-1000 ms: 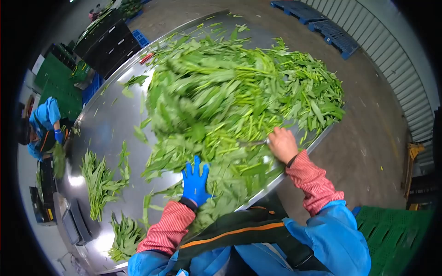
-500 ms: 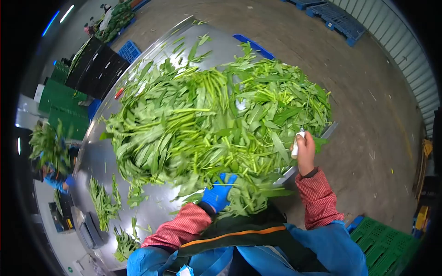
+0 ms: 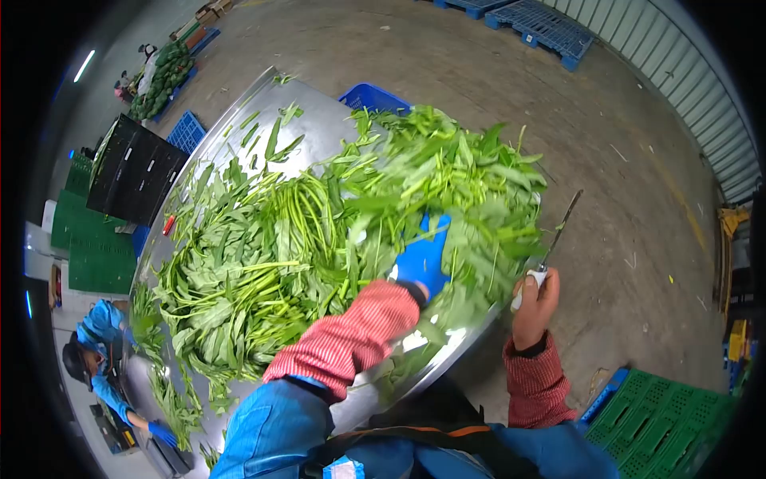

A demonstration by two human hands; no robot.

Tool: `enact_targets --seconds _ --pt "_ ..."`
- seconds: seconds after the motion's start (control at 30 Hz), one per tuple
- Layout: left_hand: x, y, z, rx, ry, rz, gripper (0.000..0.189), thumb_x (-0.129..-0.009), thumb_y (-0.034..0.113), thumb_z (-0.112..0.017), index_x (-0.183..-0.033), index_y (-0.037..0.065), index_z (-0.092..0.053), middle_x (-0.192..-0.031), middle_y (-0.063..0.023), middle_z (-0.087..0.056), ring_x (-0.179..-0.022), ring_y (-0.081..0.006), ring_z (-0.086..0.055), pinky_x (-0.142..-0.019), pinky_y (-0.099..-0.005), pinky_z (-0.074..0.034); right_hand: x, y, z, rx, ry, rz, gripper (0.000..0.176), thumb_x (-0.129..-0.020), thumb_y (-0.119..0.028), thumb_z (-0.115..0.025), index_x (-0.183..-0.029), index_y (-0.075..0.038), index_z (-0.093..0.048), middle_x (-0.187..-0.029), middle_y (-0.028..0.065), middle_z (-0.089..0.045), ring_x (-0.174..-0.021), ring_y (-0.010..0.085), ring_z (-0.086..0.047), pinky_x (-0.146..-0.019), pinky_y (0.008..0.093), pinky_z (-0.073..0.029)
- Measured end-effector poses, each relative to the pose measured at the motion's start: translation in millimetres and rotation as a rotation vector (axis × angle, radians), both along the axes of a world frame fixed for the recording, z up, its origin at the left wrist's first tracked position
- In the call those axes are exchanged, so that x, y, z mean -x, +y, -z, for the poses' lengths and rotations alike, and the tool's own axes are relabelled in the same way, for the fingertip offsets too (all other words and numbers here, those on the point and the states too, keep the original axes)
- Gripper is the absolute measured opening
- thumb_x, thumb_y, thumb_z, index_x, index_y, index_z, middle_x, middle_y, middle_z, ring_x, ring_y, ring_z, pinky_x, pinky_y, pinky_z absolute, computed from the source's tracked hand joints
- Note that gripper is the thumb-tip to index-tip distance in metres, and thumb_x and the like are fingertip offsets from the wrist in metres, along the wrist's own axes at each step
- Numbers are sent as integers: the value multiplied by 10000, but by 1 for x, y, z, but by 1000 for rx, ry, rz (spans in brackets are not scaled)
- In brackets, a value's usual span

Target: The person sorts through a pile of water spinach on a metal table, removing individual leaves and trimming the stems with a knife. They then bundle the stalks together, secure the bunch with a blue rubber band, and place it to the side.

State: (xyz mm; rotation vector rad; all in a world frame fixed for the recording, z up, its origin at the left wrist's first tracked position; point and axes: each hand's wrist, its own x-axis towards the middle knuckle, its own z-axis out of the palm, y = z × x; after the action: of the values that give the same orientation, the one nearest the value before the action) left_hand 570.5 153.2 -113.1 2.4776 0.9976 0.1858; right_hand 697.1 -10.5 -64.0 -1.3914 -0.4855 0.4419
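Observation:
A big heap of long-stemmed leafy greens (image 3: 239, 295) covers much of a metal table (image 3: 319, 120). My left hand (image 3: 421, 259), in a blue glove, reaches into the right part of the heap. Its visible fingers are stretched out among stems and leaves that partly cover them; the leaves around it are blurred by motion. Bare and closed, my right hand (image 3: 535, 307) grips the white handle of a knife (image 3: 564, 223) just off the table's right edge. The thin dark blade points up and away from me, apart from the greens.
Across the table's left side, a co-worker (image 3: 100, 351) in blue bends over smaller bunches. A blue crate (image 3: 373, 98) stands beyond the far edge, a green crate (image 3: 654, 423) at lower right. Black crates (image 3: 136, 172) stand left; blue pallets (image 3: 542, 28) lie far off.
My left hand has moved from the heap's near edge up and right into the greens, stirring leaves there. The knife in my right hand has swung clear of the heap. The co-worker has bent down.

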Motion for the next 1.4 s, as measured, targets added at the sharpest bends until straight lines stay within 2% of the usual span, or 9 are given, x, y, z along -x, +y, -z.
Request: enact_targets --seconds 0.13,0.23,0.33,0.5,0.57,0.7,0.87,1.27,1.4 --pt "-76 55 -11 15 147 -204 1110 -598 240 -833 -1478 147 -162 -1436 -266 -302 -1163 -413 -486 -955 -444 -432 6 -16 7 52 66 -8 104 -878 -72 -505 -970 -24 -499 -753 -21 -469 -654 46 -434 -563 207 -360" --pt "-101 94 -16 168 -53 -188 1124 -575 249 -841 -1469 104 -174 -1412 -266 -335 -1197 -426 -447 -991 -450 -398 16 -21 24 110 -60 -43 27 -900 -86 -468 -895 -60 -461 -678 12 -488 -559 67 -449 -502 213 -358" --pt "-93 90 -9 4 -392 -23 1063 -565 223 -833 -1437 66 -246 -1388 -264 -367 -1259 -422 -364 -1077 -444 -295 25 -25 25 168 73 -100 99 -871 -55 -497 -966 -32 -478 -762 0 -483 -657 67 -444 -585 222 -382" --pt "21 -4 13 -65 -188 202 739 -770 307 -705 -1407 158 -361 -1418 -163 -382 -1338 -384 -306 -1083 -494 -265 43 -6 23 197 -19 -204 119 -849 -51 -532 -954 -15 -491 -753 18 -467 -632 114 -448 -580 279 -411" --pt "77 -47 15 176 -110 218 619 -794 260 -672 -1357 156 -434 -1373 -113 -454 -1328 -350 -342 -1056 -517 -286 49 5 8 332 -343 -437 115 -823 -70 -575 -894 -24 -497 -734 51 -480 -602 166 -486 -563 311 -424" --pt "178 -112 4 433 -378 111 328 -837 210 -636 -1137 80 -611 -1067 -123 -631 -968 -337 -593 -884 -436 -457 82 30 -2 239 -821 -810 173 -755 -123 -651 -796 -48 -501 -725 110 -508 -608 273 -556 -541 374 -444" --pt "256 -168 4 280 -257 -193 336 -893 283 -549 -1193 140 -598 -1053 -130 -637 -926 -330 -613 -821 -419 -491 103 31 49 260 -1235 -1124 231 -687 -229 -718 -784 -79 -571 -719 76 -529 -667 269 -576 -579 397 -451" --pt "340 -207 -40 360 -259 -623 348 -890 263 -585 -1214 139 -592 -1057 -121 -652 -932 -288 -633 -812 -353 -500 256 212 -40 -114 -1284 -952 208 -764 -180 -688 -858 -27 -583 -811 148 -555 -787 337 -552 -664 419 -449" --pt "373 -218 -41 256 -496 -790 326 -878 231 -626 -1183 116 -620 -1052 -92 -674 -903 -221 -655 -820 -317 -504 308 226 -63 -180 -1282 -1018 268 -785 -233 -685 -916 -15 -599 -841 154 -569 -811 342 -554 -698 423 -449"
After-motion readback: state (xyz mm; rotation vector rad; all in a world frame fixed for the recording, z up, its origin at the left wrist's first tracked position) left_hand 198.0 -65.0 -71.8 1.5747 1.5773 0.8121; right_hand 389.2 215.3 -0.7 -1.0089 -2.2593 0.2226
